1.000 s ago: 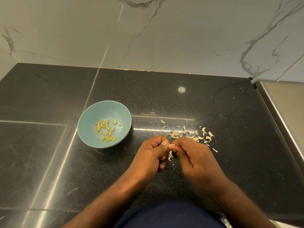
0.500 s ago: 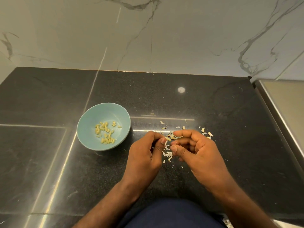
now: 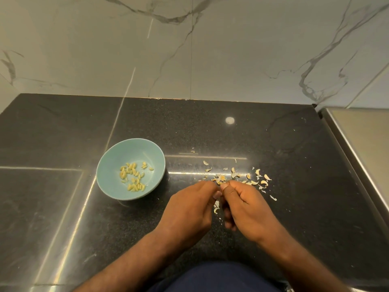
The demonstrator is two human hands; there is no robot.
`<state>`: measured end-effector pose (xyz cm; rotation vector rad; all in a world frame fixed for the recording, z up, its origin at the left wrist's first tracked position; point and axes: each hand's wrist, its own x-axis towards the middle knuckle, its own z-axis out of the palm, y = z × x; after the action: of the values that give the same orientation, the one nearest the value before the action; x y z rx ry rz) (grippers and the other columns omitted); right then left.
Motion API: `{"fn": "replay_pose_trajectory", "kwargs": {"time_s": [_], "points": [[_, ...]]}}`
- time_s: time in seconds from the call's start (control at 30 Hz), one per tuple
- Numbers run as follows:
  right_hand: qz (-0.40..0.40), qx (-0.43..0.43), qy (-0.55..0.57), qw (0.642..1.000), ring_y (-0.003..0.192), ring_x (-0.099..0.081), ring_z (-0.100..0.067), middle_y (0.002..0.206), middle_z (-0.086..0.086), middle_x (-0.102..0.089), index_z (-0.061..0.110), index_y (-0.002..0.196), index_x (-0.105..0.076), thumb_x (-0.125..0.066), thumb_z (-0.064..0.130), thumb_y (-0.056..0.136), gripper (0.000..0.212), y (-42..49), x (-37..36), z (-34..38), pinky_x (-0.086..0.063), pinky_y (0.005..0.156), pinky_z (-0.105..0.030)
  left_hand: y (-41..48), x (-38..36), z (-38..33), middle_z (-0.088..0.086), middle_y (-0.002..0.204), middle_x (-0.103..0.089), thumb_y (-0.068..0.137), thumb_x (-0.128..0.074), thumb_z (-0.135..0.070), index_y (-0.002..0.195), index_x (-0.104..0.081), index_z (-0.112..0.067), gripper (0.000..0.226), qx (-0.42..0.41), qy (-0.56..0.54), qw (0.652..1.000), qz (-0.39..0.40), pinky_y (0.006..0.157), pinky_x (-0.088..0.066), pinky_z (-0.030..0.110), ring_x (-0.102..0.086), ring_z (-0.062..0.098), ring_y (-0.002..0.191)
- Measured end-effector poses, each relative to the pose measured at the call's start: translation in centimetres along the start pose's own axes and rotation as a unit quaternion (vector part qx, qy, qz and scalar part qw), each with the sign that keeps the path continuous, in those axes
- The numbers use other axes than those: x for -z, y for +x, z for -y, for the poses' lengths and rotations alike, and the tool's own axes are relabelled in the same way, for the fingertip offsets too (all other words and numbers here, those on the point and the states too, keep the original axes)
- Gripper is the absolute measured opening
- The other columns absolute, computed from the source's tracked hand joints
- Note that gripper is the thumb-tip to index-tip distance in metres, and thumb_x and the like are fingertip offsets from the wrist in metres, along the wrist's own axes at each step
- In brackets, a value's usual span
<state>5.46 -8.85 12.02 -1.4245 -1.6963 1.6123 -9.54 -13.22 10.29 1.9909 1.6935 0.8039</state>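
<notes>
Left hand (image 3: 189, 209) and right hand (image 3: 248, 209) together right of the bowl (image 3: 130, 150), fingers curled, thumb tips touching; pinched item hidden. Husks (image 3: 242, 178) litter the desk (image 3: 305, 197) just beyond them; peeled seeds (image 3: 132, 178) in bowl.

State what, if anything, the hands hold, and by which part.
It cannot be told: the left hand and right hand meet at curled fingertips, and anything pinched between them is hidden.
</notes>
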Motion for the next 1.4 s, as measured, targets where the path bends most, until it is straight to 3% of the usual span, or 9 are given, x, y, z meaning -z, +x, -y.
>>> {"fn": "replay_pose_trajectory", "kwargs": {"time_s": [0.2,0.3,0.37,0.47,0.63,0.7,0.83,0.97,1.4], "points": [[0.037,-0.025,0.102,0.994,0.048,-0.053,-0.019,0.055,-0.001,-0.051,0.016,0.073,-0.053,-0.042,0.041,0.102,0.040,-0.2,0.4,0.7,-0.042,0.046,-0.028,0.7,0.5,-0.1,-0.017,0.074,-0.047,0.099,-0.034,-0.040,0.090,-0.051,-0.026,0.024,-0.036,-0.028,0.999,-0.001,0.059,-0.045,0.031,-0.046,0.006,0.065],[0.056,0.020,0.121,0.991,0.054,-0.054,-0.020,0.061,0.000,-0.052,0.018,0.074,-0.054,-0.044,0.047,0.096,0.037,-0.5,0.5,0.6,-0.045,0.051,-0.031,1.1,1.3,-0.8,-0.011,0.069,-0.061,0.101,-0.046,-0.021,0.083,-0.058,-0.013,0.023,-0.012,-0.183,0.983,0.002,0.062,-0.046,0.025,-0.059,0.006,0.066],[0.023,0.082,0.091,0.992,0.054,-0.052,-0.021,0.062,0.001,-0.051,0.016,0.076,-0.053,-0.044,0.045,0.101,0.039,-0.6,0.3,0.2,-0.045,0.051,-0.036,1.2,2.0,-1.9,-0.005,0.063,-0.061,0.103,-0.047,-0.012,0.078,-0.057,0.000,0.030,0.057,-0.327,0.943,0.028,0.061,-0.045,0.019,-0.059,0.006,0.058],[-0.030,0.230,-0.034,0.972,0.054,-0.046,-0.018,0.065,-0.002,-0.050,0.019,0.081,-0.053,-0.044,0.042,0.103,0.033,-0.6,0.3,-0.2,-0.042,0.049,-0.032,1.0,2.6,-2.8,-0.002,0.055,-0.040,0.102,-0.046,-0.017,0.072,-0.053,-0.007,0.033,0.201,-0.495,0.843,0.065,0.046,-0.024,0.020,-0.030,0.008,0.045],[-0.077,0.411,-0.291,0.861,0.065,-0.040,0.001,0.080,0.019,-0.043,0.027,0.096,-0.054,-0.040,0.035,0.105,0.019,0.7,2.1,-0.9,-0.040,0.055,-0.023,0.5,3.2,-3.8,-0.004,0.055,-0.027,0.090,-0.049,-0.022,0.067,-0.047,-0.018,0.023,0.311,-0.625,0.708,0.108,0.042,-0.012,0.019,-0.020,0.006,0.043],[-0.075,0.416,-0.294,0.857,0.066,-0.041,-0.001,0.081,0.020,-0.042,0.025,0.097,-0.056,-0.041,0.035,0.106,0.021,1.0,2.1,-1.1,-0.042,0.055,-0.026,0.5,3.0,-3.8,-0.005,0.054,-0.027,0.095,-0.041,-0.019,0.065,-0.046,-0.020,0.031,0.323,-0.599,0.726,0.098,0.041,-0.014,0.019,-0.020,0.007,0.043],[-0.073,0.346,-0.141,0.925,0.064,-0.056,-0.012,0.073,0.010,-0.059,0.019,0.091,-0.063,-0.048,0.038,0.103,0.028,0.6,0.8,-0.9,-0.048,0.057,-0.034,0.7,2.9,-3.2,-0.001,0.054,-0.035,0.102,-0.037,-0.016,0.069,-0.048,-0.014,0.035,0.246,-0.475,0.844,0.039,0.047,-0.025,0.021,-0.028,0.008,0.047],[-0.075,0.297,-0.052,0.950,0.064,-0.062,-0.017,0.073,0.008,-0.064,0.015,0.088,-0.066,-0.055,0.032,0.098,0.022,-0.1,0.0,-0.3,-0.052,0.058,-0.035,0.7,2.5,-2.7,-0.001,0.055,-0.042,0.104,-0.040,-0.015,0.068,-0.053,-0.011,0.038,0.186,-0.411,0.893,-0.014,0.049,-0.032,0.016,-0.036,0.007,0.049],[-0.075,0.223,0.028,0.972,0.070,-0.068,-0.023,0.081,-0.001,-0.071,0.024,0.096,-0.073,-0.072,0.025,0.090,0.006,-1.2,0.0,0.2,-0.058,0.062,-0.042,0.2,1.5,-2.3,-0.002,0.052,-0.051,0.094,-0.048,-0.037,0.072,-0.058,-0.008,0.038,0.174,-0.397,0.898,-0.077,0.049,-0.039,0.017,-0.045,0.006,0.047]]}}
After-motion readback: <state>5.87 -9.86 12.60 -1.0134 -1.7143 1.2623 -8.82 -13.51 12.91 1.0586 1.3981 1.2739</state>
